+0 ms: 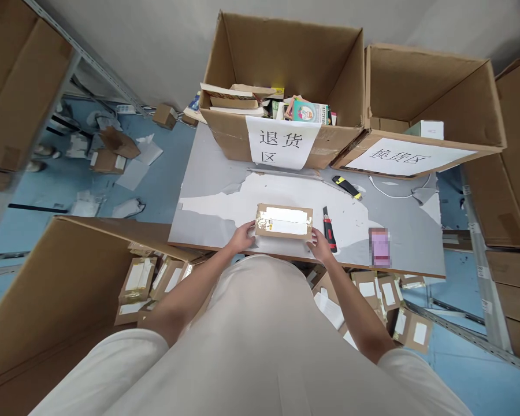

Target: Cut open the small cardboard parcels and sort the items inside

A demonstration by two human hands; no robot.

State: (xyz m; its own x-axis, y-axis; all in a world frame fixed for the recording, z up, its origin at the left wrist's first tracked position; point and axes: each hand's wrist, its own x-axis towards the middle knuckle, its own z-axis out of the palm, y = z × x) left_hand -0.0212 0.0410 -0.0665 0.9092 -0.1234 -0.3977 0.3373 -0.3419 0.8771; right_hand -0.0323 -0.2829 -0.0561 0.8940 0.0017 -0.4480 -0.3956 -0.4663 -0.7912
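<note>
Cardboard box [285, 222], oblong, shiny-taped, between left hand [242, 237] and right hand [320, 245]

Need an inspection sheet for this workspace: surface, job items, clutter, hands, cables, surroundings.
Surface: table, grey covering torn, whiter layer exposed.
Job items: taped cardboard parcel with white labels, near the table's front edge.
Clutter: red-and-black utility knife right of the parcel; yellow-and-black utility knife farther back; pixelated pink item at right.
Hands: left hand holds the parcel's left end; right hand its right end.
Cables: white cord on the table, back right.
Surroundings: 退货区 carton with mixed goods, beside 换货区 carton; open carton of parcels at left; loose paper on blue floor.
</note>
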